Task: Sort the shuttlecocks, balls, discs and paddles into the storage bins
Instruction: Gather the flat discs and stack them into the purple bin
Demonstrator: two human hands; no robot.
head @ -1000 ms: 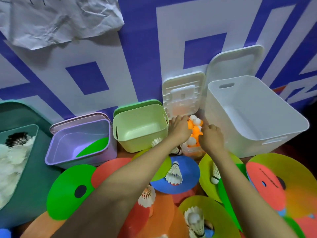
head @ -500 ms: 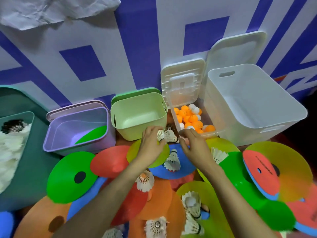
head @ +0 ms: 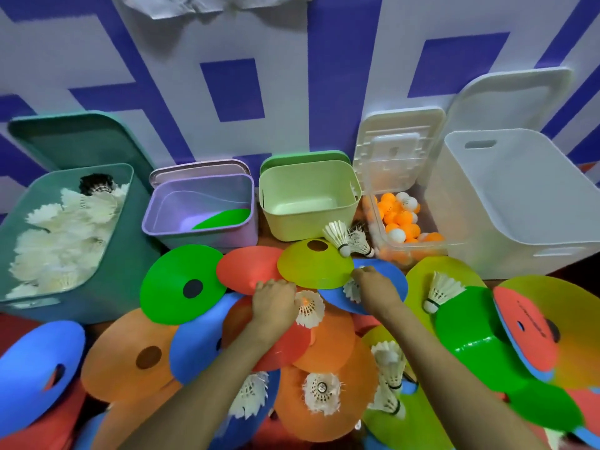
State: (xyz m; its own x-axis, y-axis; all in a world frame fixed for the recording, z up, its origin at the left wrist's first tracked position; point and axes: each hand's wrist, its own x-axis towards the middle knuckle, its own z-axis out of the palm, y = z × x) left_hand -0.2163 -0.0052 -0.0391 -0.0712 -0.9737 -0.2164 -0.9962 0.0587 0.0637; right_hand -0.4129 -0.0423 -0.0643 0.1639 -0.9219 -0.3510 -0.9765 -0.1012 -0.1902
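Observation:
My left hand (head: 274,303) curls its fingers round the cork end of a white shuttlecock (head: 310,308) lying on the red and orange discs. My right hand (head: 376,284) closes over another shuttlecock (head: 350,289) on a blue disc (head: 394,277), beside a yellow-green disc (head: 311,266). Two shuttlecocks (head: 349,237) lie in front of the light green bin (head: 308,177). The teal bin (head: 107,264) holds several shuttlecocks, the purple bin (head: 181,237) a green disc, the clear box (head: 406,222) orange and white balls. A red paddle (head: 526,329) lies at the right.
A large white bin (head: 519,235) stands at the far right, its lid leaning on the blue-and-white wall behind. Several coloured discs overlap across the whole foreground, with more shuttlecocks (head: 321,389) scattered on them. Bin lids lean behind each bin.
Both hands have pulled back from the ball box towards me, down onto the disc pile. Each now rests on a nearer shuttlecock, and the view has tipped down and left.

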